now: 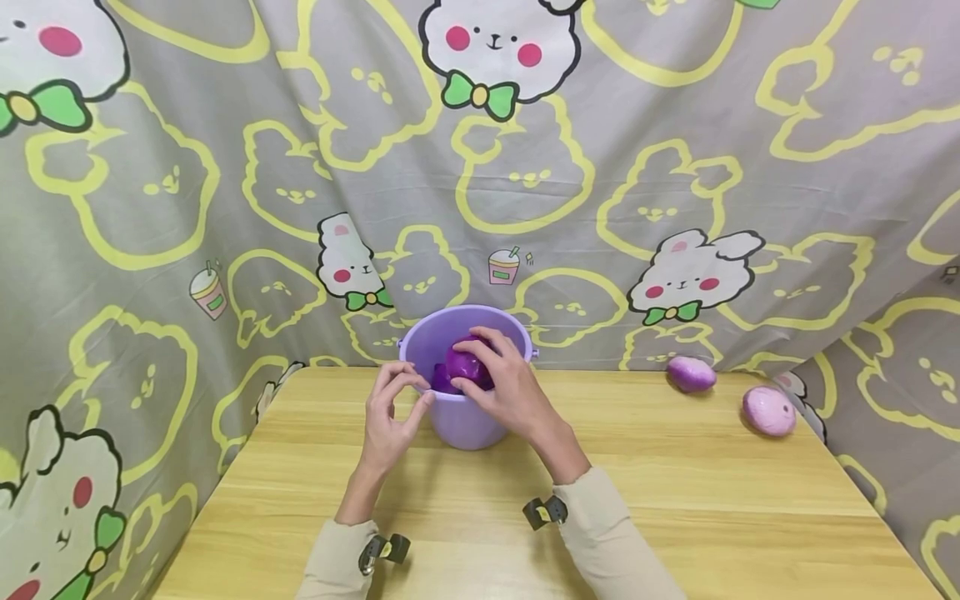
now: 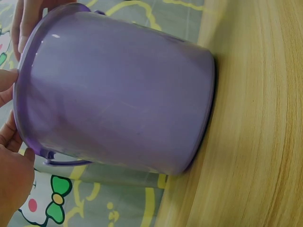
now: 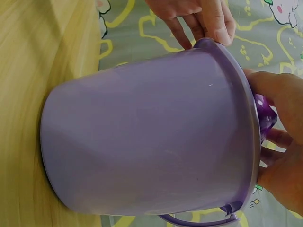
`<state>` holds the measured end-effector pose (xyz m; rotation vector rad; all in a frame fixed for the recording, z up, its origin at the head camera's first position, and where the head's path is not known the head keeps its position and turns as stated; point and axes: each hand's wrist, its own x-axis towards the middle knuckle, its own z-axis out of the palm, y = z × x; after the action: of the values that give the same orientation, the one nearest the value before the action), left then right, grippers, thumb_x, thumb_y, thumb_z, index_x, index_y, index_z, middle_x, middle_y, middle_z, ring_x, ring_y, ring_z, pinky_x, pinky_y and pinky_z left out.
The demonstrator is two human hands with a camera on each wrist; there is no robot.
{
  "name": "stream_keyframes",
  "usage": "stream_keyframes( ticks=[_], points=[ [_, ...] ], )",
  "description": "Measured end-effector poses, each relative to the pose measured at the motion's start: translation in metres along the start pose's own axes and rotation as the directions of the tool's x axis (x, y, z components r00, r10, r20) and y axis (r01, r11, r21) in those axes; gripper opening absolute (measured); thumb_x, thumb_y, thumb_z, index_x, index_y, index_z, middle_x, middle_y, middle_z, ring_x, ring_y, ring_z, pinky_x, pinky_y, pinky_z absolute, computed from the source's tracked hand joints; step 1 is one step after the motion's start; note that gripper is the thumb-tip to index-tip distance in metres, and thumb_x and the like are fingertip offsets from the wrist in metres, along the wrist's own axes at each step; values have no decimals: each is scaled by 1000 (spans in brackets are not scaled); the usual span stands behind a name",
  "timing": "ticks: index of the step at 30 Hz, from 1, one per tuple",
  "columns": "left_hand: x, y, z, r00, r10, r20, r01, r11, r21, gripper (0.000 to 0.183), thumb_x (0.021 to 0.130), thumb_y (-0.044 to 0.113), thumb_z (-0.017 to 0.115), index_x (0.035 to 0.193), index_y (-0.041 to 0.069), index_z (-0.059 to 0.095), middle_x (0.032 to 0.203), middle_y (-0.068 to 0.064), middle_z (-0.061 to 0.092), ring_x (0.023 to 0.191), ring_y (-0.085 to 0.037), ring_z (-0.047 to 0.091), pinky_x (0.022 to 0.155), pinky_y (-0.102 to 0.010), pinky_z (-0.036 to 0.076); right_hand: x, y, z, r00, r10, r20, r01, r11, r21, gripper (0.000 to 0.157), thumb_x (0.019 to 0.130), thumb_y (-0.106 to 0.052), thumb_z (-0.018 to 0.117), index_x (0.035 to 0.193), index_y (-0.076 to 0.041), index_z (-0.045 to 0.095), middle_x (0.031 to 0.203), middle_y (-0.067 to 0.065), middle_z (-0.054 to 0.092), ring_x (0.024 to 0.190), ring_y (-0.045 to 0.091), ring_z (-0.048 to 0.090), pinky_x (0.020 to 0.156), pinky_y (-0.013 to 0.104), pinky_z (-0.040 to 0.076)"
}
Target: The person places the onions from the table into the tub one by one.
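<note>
In the head view a light purple bucket (image 1: 468,425) stands upright on the wooden table. My right hand (image 1: 513,392) reaches over its mouth and holds a shiny, dark purple round object (image 1: 462,364) between thumb and fingers. The same purple object (image 3: 266,116) shows above the rim in the right wrist view. Another dark purple thing (image 1: 442,379) is partly visible inside the bucket, beside the held one. My left hand (image 1: 390,417) pinches the bucket's near left rim, thumb outside and fingertips over the edge. Most of the bucket's inside is hidden behind the hands.
Toward the table's back right lie a purple-and-white oval object (image 1: 692,374) and a pale pink-purple rounded object (image 1: 769,411). A grey patterned curtain (image 1: 555,200) hangs right behind the table (image 1: 675,500). The bucket's handle (image 3: 199,221) hangs at its side.
</note>
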<state>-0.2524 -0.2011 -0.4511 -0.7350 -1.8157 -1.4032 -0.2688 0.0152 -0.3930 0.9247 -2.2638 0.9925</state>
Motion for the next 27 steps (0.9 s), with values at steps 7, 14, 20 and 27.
stream_keyframes(
  ticks=[7, 14, 20, 27],
  points=[
    [0, -1, -1, 1000, -4, 10, 4, 1000, -8, 16, 84, -10, 75, 95, 1, 71, 108, -19, 57, 109, -47, 50, 109, -32, 41, 0, 0, 2, 1000, 12, 19, -12, 1000, 7, 34, 91, -21, 80, 123, -14, 70, 142, 8, 56, 133, 26, 51, 112, 45, 43],
    [1, 0, 1, 1000, -1, -1, 1, 1000, -24, 20, 81, -15, 75, 95, -2, 71, 108, -22, 56, 107, -41, 51, 107, -29, 41, 0, -1, 1, 1000, 1, 25, -1, 1000, -5, 33, 90, -18, 81, 121, -12, 71, 137, 9, 58, 130, 27, 53, 111, 45, 45],
    [0, 2, -1, 999, -40, 11, 40, 999, -31, 18, 82, -15, 75, 96, -3, 71, 109, -21, 56, 108, -46, 50, 109, -31, 40, -1, -1, 0, 999, -18, 31, 19, 1000, -23, 32, 92, -21, 79, 121, -11, 71, 135, 8, 59, 127, 27, 54, 110, 44, 45],
    [-1, 0, -2, 999, -50, 18, 50, 998, -33, 16, 84, -13, 74, 96, -4, 70, 109, -20, 56, 109, -48, 49, 110, -33, 40, -4, -3, -3, 999, -53, 12, 53, 998, -18, 32, 90, -19, 81, 119, -9, 71, 133, 9, 60, 125, 27, 56, 108, 47, 47]
  ],
)
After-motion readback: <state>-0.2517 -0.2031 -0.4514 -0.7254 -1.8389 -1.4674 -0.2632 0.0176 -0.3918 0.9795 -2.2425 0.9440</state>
